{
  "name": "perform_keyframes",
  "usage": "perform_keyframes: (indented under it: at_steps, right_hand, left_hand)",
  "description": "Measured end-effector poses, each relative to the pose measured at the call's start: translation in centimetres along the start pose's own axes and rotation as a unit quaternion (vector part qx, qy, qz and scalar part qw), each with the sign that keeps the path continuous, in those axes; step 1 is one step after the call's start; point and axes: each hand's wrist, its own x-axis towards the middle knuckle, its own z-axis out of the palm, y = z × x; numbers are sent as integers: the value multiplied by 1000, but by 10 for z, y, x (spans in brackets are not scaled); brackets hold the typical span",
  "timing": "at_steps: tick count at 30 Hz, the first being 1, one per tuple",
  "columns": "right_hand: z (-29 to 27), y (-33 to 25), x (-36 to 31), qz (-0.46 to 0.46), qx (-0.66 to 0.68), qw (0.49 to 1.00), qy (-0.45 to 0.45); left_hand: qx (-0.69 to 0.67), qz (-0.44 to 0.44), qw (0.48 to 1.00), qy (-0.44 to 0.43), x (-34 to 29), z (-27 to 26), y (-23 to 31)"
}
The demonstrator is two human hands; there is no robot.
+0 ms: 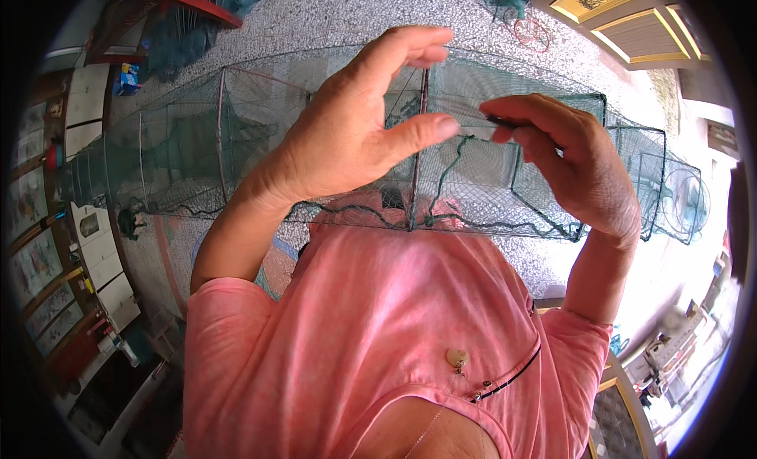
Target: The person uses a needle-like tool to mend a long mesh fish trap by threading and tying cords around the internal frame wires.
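Note:
A long trap of green mesh point(481, 175) on square wire frames stretches across in front of me, with dark green cord knotted along its near edge. My left hand point(343, 132) is raised over its middle, thumb and fingers spread, and nothing shows between them. To its right my right hand point(579, 163) is closed, its fingertips pinching a small dark, thin tool point(501, 122). The tool's tip points toward the left hand; its exact kind is hard to make out. A brown upright frame bar point(418, 143) stands between the two hands.
Beneath the trap lies a speckled floor point(315, 21). A red frame point(201, 5) and bluish netting point(177, 45) are at far left. Panelled woodwork point(631, 25) is at far right, near a red ring point(532, 35) with green netting. Pale drawers point(102, 246) line the left side.

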Motion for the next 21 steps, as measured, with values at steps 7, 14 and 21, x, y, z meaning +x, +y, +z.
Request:
perform_keyframes:
  at_steps: [7, 14, 21]
  right_hand:
    - [-6, -18, 6, 49, -15, 999, 0]
    - [-11, -9, 0, 66, -1, 998, 19]
    - [-26, -4, -5, 113, 32, 993, 15]
  left_hand:
    - [-2, -59, 993, -100, 26, 13, 15]
    - [-21, -21, 991, -127, 25, 10, 2]
    - [-22, -105, 968, -227, 21, -17, -6]
